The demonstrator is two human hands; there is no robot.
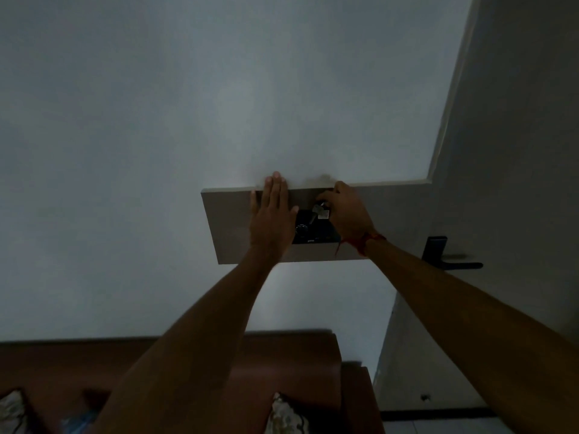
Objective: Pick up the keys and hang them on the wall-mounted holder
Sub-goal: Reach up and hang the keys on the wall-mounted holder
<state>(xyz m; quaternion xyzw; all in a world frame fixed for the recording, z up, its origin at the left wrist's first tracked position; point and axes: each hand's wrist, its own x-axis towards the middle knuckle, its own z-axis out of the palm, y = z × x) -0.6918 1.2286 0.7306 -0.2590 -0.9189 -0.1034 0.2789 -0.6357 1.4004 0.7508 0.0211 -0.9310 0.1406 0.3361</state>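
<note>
A grey panel (228,220) is fixed to the white wall, with a black key holder (316,230) on its right half. My left hand (271,217) lies flat and open against the panel, fingers together and pointing up, just left of the holder. My right hand (347,211) is closed around silver keys (319,211) with a small pale tag, held at the holder's upper edge. A red thread circles my right wrist. A dark round item hangs on the holder's left part. The hooks themselves are too dim to make out.
A door with a dark lever handle (451,255) stands right of the panel. Below is a brown wooden sofa (297,355) with patterned cushions (285,415). The room is dim and the wall above the panel is bare.
</note>
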